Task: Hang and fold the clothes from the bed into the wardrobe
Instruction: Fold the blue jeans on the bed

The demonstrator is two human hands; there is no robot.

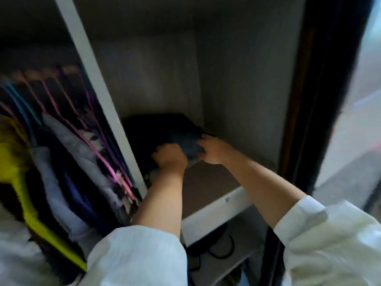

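Both hands grip the folded dark garment (165, 133) on the wardrobe shelf (216, 182): left hand (170, 159) curled on its 6 o'clock edge, right hand (212, 149) pinching its 3 o'clock corner. Risk: a one-sided push may skew the fold, or drag the near edge past the shelf front so that it slumps

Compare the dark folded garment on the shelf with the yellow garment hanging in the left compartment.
The dark folded garment lies flat on the wardrobe shelf; the yellow garment hangs in the left compartment. The folded one is navy or black; the hanging one is bright yellow. The left hand and right hand both grip the folded one; neither touches the yellow one. Both are inside the wardrobe.
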